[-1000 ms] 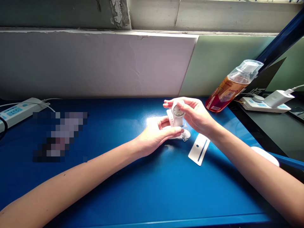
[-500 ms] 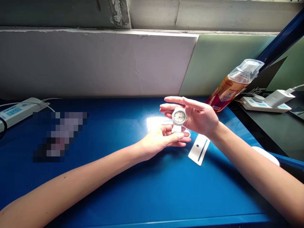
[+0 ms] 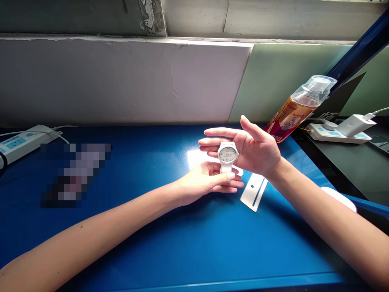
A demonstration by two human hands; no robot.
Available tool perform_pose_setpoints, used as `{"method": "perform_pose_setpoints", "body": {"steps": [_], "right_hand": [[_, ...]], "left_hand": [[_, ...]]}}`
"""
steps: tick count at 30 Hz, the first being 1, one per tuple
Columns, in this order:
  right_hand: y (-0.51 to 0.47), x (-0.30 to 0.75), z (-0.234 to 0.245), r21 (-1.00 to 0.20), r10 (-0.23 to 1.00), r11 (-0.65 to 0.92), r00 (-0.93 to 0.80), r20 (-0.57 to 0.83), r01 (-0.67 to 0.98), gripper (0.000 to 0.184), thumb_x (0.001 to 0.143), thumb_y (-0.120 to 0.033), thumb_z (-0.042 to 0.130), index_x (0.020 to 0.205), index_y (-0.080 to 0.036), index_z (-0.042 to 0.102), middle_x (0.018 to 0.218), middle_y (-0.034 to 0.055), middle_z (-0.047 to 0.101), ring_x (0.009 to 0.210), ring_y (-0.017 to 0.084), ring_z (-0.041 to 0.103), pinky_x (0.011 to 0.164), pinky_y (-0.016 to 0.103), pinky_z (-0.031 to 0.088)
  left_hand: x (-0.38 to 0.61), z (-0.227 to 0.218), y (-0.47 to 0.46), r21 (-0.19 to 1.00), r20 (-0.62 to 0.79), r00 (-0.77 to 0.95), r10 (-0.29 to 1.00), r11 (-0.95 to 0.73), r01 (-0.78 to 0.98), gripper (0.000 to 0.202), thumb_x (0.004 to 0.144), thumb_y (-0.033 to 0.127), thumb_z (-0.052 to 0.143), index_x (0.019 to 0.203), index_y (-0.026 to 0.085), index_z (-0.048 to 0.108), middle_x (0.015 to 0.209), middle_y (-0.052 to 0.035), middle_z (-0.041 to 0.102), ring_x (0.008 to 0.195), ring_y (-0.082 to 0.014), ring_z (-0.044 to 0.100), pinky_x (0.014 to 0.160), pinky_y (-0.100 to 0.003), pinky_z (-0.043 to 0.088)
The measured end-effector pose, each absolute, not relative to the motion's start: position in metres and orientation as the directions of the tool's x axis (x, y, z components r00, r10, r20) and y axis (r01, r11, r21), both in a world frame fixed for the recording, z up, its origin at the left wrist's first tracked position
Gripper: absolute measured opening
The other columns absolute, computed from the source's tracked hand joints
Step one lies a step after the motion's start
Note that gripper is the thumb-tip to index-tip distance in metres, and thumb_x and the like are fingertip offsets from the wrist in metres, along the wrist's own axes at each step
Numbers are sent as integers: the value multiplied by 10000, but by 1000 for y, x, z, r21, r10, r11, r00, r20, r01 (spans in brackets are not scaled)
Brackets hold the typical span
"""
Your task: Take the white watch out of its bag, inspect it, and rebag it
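Note:
A white wristwatch [image 3: 227, 153] with a round, pale dial faces up in the middle of the view. My left hand [image 3: 206, 181] is closed on its white strap, the thumb lying on top and the fingers underneath. Just behind the watch, my right hand [image 3: 253, 148] is open, palm turned toward me, fingers stretched to the left and thumb raised. Its palm and fingers are beside the watch case; whether they touch it I cannot tell. Under my hands, a flat white slotted card [image 3: 254, 192] lies on the blue tabletop [image 3: 182, 251].
A spray bottle [image 3: 293, 109] with a clear cap leans at the back right. Beside it lies a power strip [image 3: 340, 133] with a white charger plugged in. Another power strip [image 3: 27, 142] is at the left, near a pixelated item [image 3: 82, 170]. A white rounded object [image 3: 338, 198] sits partly behind my right forearm.
My right hand has opened wider, its thumb lifting away from the watch and its fingers shifting slightly left. The watch has tilted back and dropped a little in my left hand.

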State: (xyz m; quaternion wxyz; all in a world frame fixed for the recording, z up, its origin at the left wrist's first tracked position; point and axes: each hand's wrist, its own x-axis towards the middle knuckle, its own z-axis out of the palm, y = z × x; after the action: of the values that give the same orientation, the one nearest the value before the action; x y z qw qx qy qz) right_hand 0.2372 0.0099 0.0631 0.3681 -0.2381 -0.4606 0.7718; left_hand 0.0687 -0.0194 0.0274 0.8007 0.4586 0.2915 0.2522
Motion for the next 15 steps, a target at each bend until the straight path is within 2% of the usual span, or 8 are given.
{"method": "perform_pose_setpoints", "body": {"steps": [7, 15], "right_hand": [[10, 237, 63, -882, 801, -302, -598, -30, -360, 610, 949, -648, 379, 1144, -176, 713, 1202, 117, 739, 1159, 284, 669, 1028, 477, 495], [11, 238, 62, -882, 784, -312, -620, -29, -354, 624, 930, -677, 396, 1174, -189, 698, 1203, 111, 740, 1166, 294, 666, 1053, 498, 465]], "left_hand": [[69, 26, -21, 878, -215, 725, 655, 454, -150, 331, 864, 365, 759, 1064, 107, 705, 1104, -171, 724, 1099, -289, 694, 954, -406, 556], [69, 29, -21, 859, -255, 740, 622, 497, -122, 411, 834, 397, 786, 1105, 107, 683, 1133, -203, 725, 1114, -308, 694, 994, -452, 523]]}}
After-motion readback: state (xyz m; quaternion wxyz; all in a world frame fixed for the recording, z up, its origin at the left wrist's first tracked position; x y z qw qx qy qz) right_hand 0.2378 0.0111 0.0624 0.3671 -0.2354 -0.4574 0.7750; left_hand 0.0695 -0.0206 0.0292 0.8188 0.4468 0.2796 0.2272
